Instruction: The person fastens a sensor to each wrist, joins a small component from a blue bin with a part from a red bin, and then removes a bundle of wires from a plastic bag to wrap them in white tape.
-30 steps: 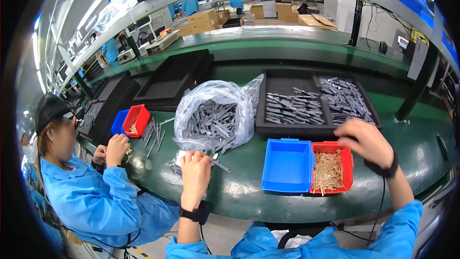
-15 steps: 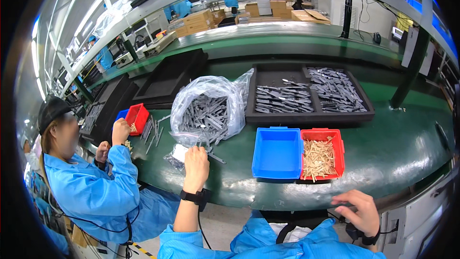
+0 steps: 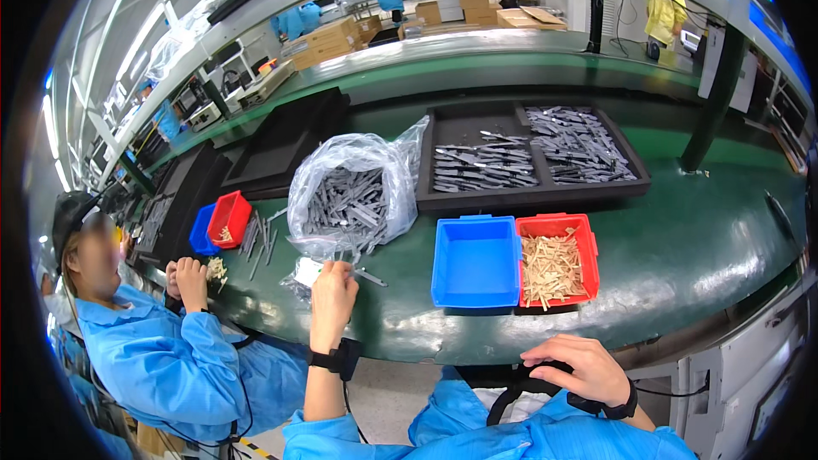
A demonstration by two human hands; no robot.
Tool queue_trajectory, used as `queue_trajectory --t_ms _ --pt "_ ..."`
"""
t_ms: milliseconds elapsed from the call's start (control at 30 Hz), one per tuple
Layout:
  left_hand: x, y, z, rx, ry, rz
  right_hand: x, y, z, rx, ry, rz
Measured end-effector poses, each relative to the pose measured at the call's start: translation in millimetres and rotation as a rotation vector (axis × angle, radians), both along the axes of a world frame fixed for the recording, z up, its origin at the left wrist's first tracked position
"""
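Note:
My left hand (image 3: 334, 296) is closed at the mouth of a clear plastic bag (image 3: 300, 204). The bag holds many thin grey strips (image 3: 348, 206), and a few have spilled onto the table beside my fingers. What my fingertips pinch, if anything, is hidden. A small clear packet with a white label (image 3: 308, 271) lies next to this hand. My right hand (image 3: 588, 368) hovers by the table's front edge, fingers stretched and thumb apart, with nothing visible in it. Ahead of it stand a blue bin (image 3: 474, 300) with nothing in it and a red bin (image 3: 594, 247) of small tan pieces.
A black divided tray (image 3: 537, 198) of grey strips lies behind the bins on the green table (image 3: 699, 238). To my left a co-worker (image 3: 153, 341) in blue handles something by another small red bin (image 3: 232, 213). Black trays (image 3: 285, 140) are stacked behind; a post (image 3: 714, 106) stands right.
My right hand has moved left along the table's front edge. My left hand stays by the bag. The co-worker's raised hand has come down to the other hand. The view has shifted slightly.

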State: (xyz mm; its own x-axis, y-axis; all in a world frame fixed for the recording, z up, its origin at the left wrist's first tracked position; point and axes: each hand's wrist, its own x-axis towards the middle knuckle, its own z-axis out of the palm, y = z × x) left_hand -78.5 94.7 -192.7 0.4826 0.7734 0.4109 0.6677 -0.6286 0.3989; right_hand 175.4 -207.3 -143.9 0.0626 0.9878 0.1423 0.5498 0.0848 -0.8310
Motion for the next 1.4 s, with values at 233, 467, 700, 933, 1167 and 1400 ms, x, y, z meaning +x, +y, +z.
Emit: queue_trajectory --t_ms 233,467,700,933,1167,1400 --pt "12.2 -3.4 0.3 0.102 0.132 0.000 8.1 -0.3 4.4 -0.018 0.000 -0.057" --pt "8.6 -5.0 -4.8 0.168 0.096 0.015 28.2 -1.5 10.5 0.026 -0.040 -0.222" --pt "-15.7 -9.1 27.6 0.182 0.149 0.032 36.5 -4.4 9.2 0.012 -0.014 -0.340" --pt "-84.0 20.7 34.5 0.084 0.188 0.280 28.7 2.0 13.8 -0.001 0.014 -0.347" --pt "-111.7 37.2 9.8 -0.150 0.163 0.441 22.1 -13.7 13.1 -0.088 0.056 -0.260" --pt "-108.4 52.7 -11.0 -0.335 -0.187 0.429 13.6 -5.7 -1.7 -0.123 0.161 -0.250"
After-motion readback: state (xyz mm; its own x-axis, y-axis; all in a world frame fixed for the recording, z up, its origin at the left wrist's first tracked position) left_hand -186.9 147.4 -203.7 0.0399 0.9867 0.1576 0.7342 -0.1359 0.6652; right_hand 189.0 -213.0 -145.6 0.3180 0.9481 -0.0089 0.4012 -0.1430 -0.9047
